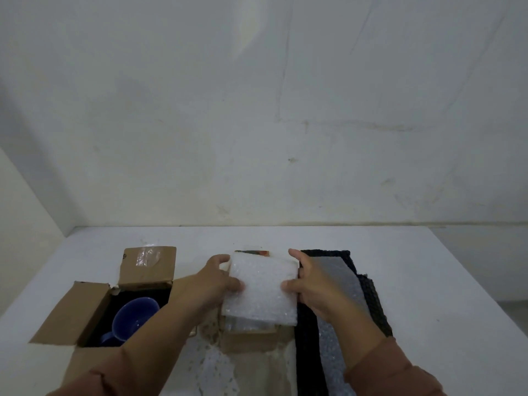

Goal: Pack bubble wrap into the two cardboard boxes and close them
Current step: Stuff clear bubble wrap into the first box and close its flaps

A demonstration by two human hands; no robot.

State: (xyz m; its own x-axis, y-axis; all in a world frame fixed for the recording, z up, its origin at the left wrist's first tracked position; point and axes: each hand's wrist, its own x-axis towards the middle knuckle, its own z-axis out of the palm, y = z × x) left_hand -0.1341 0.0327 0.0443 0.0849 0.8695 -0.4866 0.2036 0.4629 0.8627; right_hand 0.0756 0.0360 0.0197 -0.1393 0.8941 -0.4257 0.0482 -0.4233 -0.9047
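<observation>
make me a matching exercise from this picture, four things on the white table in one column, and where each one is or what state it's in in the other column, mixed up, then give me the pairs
Things
1. folded white bubble wrap pad
2. blue ceramic mug
3. brown cardboard box on the left
4. black mesh strip

Places or states
A. flaps open
B. held at both edges by the left hand and right hand
C. lying flat to the right of the middle box
D. inside the left box

Pairs: 1-B, 2-D, 3-A, 4-C
</observation>
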